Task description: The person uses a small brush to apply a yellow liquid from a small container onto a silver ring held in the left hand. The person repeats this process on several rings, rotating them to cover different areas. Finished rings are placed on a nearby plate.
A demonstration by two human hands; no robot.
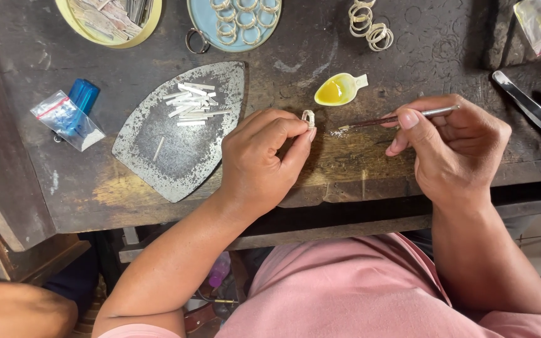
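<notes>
the left hand [259, 159] pinches a small pale metal ring [309, 118] between thumb and forefinger, close to the front edge of the dark wooden bench [408, 56] near its middle; the right hand [452, 150] is closed pen-fashion around a thin brush [402, 117] whose tip points at a scatter of pale powder [336, 133] just beside the ring. the ring looks light, stiff and thin-walled, likely easy to drop or crush out of round, so a gentle pinch across its outer sides seems the right hold. a yellow spoon-shaped dish [339, 90] sits just behind, an iron-shaped metal plate [158, 156] with cut strips [192, 103] towards the left edge, more rings on a blue plate [205, 19] at the back edge
</notes>
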